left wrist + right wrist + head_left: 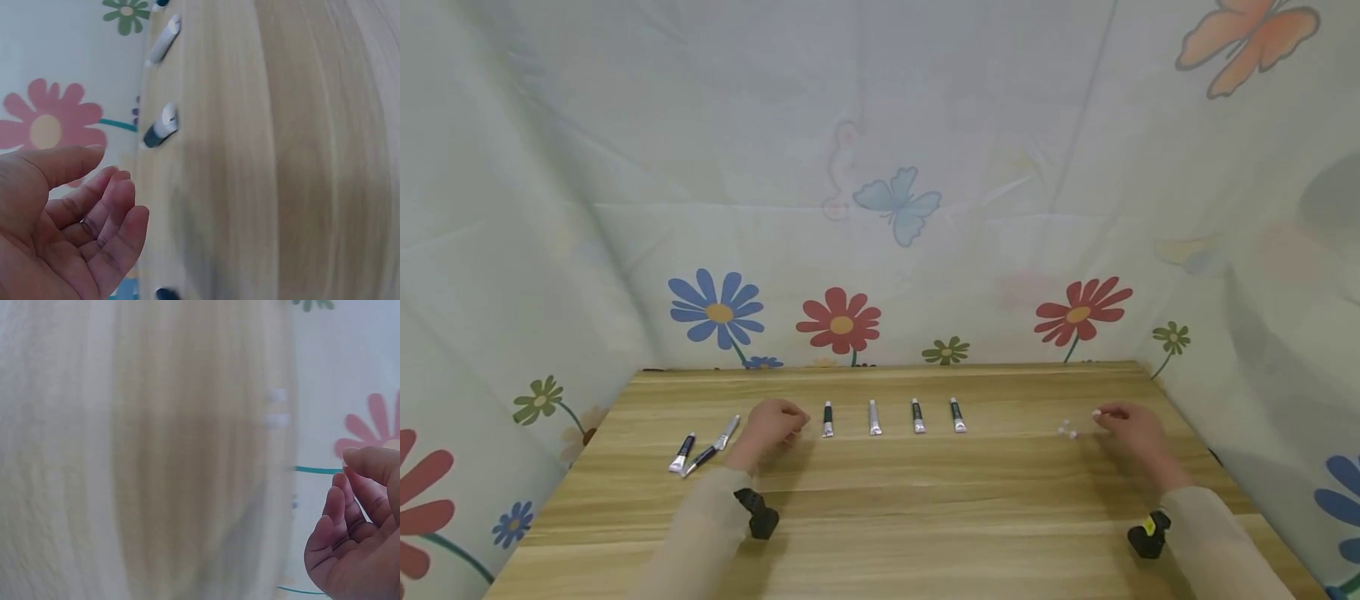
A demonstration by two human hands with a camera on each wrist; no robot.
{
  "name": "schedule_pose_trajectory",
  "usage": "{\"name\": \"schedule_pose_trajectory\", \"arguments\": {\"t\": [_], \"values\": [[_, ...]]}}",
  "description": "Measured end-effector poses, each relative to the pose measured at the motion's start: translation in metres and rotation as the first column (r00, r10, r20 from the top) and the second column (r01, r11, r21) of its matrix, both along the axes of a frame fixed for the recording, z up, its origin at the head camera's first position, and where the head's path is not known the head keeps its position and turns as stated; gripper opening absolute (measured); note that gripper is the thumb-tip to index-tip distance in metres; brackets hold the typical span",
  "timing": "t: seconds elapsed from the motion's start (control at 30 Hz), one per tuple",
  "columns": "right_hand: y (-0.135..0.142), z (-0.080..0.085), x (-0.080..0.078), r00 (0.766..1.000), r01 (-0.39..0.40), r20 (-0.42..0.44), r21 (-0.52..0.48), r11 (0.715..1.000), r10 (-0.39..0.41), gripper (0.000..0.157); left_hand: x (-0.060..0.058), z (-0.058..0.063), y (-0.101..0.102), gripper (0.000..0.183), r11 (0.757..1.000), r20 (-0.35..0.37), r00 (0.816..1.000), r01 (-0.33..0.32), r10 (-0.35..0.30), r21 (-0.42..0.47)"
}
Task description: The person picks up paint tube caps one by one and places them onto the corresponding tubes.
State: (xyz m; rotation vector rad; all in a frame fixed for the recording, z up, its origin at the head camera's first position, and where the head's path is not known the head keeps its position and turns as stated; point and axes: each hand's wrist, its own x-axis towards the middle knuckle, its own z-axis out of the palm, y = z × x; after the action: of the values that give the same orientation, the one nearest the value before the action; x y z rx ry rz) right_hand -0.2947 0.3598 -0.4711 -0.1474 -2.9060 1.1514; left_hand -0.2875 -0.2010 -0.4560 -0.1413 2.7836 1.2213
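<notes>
Between thumb and fingertip, my right hand [1135, 429] pinches a small white cap [1097, 412], raised over the right side of the table. A few more white caps [1067, 429] lie just left of it; the right wrist view shows them blurred. My left hand [772, 422] holds nothing, its fingers loosely bent and apart from the thumb in the left wrist view. Just right of it a dark and silver paint tube [828, 419] begins a spaced row with a silver tube [874, 418], a green-banded tube [918, 416] and another green-banded tube [958, 415].
Left of my left forearm lie a dark-ended tube [682, 454], a black tube [702, 457] and a silver tube [727, 433], the latter two end to end. The wooden table [925, 517] meets a flower-printed cloth [985, 275] along its back edge.
</notes>
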Motion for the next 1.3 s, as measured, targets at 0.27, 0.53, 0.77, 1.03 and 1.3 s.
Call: {"name": "schedule_pose_trajectory", "arguments": {"t": [0.27,0.53,0.77,1.03,1.3], "values": [[0.0,0.028,0.015,0.997,-0.018,-0.07,0.025,1.0,0.02,0.047,0.023,0.028,-0.03,0.033,0.992,-0.023,0.999,0.042,-0.045,-0.12],[-0.01,0.056,0.036,0.999,-0.009,-0.034,0.006,1.0,0.009,0.058,0.032,0.031,-0.049,0.03,0.97,-0.061,0.998,-0.001,-0.014,-0.242],[-0.029,0.071,0.052,0.996,-0.043,-0.083,-0.016,0.999,0.042,0.053,0.033,0.019,-0.054,0.024,0.952,-0.05,0.998,-0.045,0.031,-0.303],[-0.046,0.08,0.06,0.987,-0.078,-0.14,0.006,0.997,0.078,0.042,0.029,0.004,-0.06,0.023,0.935,-0.015,0.998,-0.055,0.053,-0.35],[-0.057,0.086,0.068,0.978,-0.112,-0.179,-0.024,0.993,0.106,0.036,0.025,0.0,-0.061,0.02,0.937,0.005,0.999,-0.041,0.046,-0.347]]}}
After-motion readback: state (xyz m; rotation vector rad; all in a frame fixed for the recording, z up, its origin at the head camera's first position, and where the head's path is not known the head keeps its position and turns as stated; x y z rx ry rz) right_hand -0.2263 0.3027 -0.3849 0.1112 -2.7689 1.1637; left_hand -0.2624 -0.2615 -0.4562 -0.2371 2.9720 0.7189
